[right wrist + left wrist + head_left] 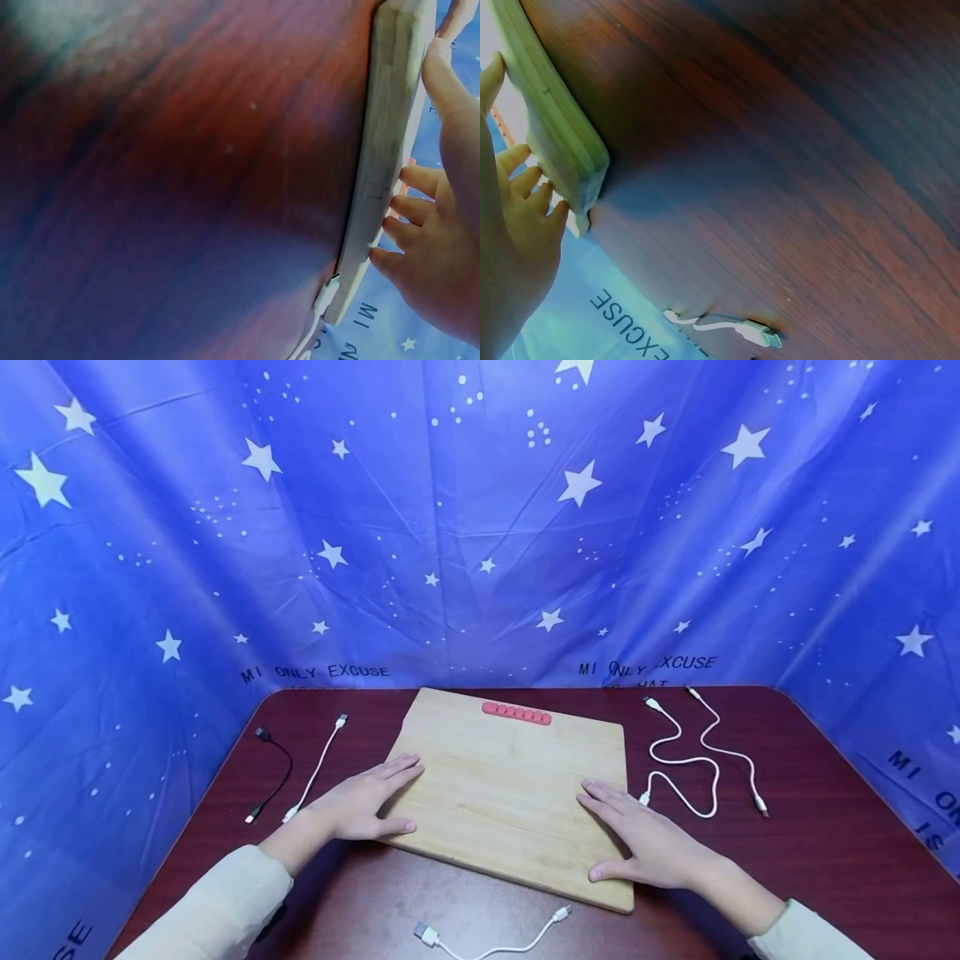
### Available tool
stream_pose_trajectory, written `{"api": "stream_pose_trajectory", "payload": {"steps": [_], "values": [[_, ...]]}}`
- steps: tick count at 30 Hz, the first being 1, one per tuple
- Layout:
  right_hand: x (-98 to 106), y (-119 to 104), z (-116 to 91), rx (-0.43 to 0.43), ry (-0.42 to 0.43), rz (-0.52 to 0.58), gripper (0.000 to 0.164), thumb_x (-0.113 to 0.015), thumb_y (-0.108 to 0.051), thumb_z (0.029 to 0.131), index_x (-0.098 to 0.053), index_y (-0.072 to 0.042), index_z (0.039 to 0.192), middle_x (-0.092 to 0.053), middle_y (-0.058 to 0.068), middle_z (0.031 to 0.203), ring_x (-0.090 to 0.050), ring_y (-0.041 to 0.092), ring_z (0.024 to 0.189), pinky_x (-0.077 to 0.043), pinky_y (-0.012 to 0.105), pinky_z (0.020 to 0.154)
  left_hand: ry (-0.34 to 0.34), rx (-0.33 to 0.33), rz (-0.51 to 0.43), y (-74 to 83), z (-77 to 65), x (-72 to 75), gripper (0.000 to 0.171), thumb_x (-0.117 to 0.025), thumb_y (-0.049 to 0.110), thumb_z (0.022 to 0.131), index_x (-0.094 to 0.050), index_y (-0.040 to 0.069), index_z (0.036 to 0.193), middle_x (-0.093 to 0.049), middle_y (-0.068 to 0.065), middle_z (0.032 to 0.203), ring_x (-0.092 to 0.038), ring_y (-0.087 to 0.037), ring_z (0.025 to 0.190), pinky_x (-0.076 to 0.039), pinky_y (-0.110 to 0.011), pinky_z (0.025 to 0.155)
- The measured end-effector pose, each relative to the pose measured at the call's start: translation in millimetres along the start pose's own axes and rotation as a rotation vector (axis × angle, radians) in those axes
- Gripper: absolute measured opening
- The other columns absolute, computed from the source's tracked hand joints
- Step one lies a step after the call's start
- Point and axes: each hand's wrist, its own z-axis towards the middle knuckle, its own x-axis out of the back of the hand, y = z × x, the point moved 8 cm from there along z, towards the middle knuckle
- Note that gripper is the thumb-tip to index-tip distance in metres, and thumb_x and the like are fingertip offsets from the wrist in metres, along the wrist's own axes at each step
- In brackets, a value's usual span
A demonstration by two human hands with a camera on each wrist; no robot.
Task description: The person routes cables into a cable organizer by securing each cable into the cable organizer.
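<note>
A pale wooden board (502,785) lies slightly turned on the dark red table, its thick edge (386,112) showing in the right wrist view. Near its far edge sits a red cable holder (517,713) with a row of slots. My left hand (367,802) rests on the board's left side, fingers spread and straight. On the right side, my right hand (652,839) touches the surface with its fingers extended and thumb apart. Neither hand grips anything.
Left of the board lie a short black USB cable (288,764) and a white one (322,764). Two longer white cables, one curved (678,762) and one straighter (731,750), lie at right. Another white cable (495,950) is in front. A blue star-printed curtain (450,527) encloses the table.
</note>
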Motion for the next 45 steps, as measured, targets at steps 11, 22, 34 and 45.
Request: {"api": "stream_pose_trajectory", "payload": {"steps": [11, 22, 34, 45], "values": [[-2, -2, 1, 0.005, 0.006, 0.014, 0.091, -0.064, -0.067, 0.075, -0.048, -0.006, 0.139, -0.047, 0.018, 0.146, -0.048, 0.038, 0.132, -0.042, 0.056, 0.103, 0.026, -0.023, 0.012, -6.9, -6.8, 0.1, 0.083, -0.058, 0.063, 0.085, -0.038, 0.013, 0.148, -0.033, -0.009, 0.157, -0.034, -0.028, 0.144, -0.036, -0.047, 0.114], [-4, 0, 3, -0.018, 0.003, 0.025, 0.092, -0.066, -0.067, 0.073, -0.048, -0.007, 0.14, -0.047, 0.016, 0.147, -0.046, 0.037, 0.134, -0.041, 0.055, 0.104, 0.018, -0.05, 0.012, -6.2, -7.5, 2.7, 0.086, -0.064, 0.059, 0.081, -0.037, 0.011, 0.148, -0.033, -0.011, 0.157, -0.034, -0.029, 0.144, -0.037, -0.047, 0.114], [-6, -1, 10, -0.005, -0.046, 0.047, 0.093, -0.066, -0.065, 0.075, -0.044, -0.004, 0.142, -0.046, 0.018, 0.147, -0.045, 0.039, 0.133, -0.039, 0.055, 0.106, 0.01, -0.025, -0.01, -10.1, -7.9, 1.0, 0.088, -0.065, 0.06, 0.08, -0.037, 0.011, 0.148, -0.033, -0.011, 0.157, -0.032, -0.029, 0.145, -0.035, -0.047, 0.115], [-3, 11, 20, -0.04, -0.144, 0.115, 0.096, -0.071, -0.061, 0.073, -0.043, -0.001, 0.143, -0.042, 0.022, 0.149, -0.04, 0.042, 0.136, -0.036, 0.059, 0.108, 0.009, 0.011, -0.028, -5.9, -4.8, -0.3, 0.089, -0.065, 0.059, 0.081, -0.036, 0.01, 0.148, -0.032, -0.013, 0.157, -0.031, -0.03, 0.146, -0.034, -0.047, 0.116]]}}
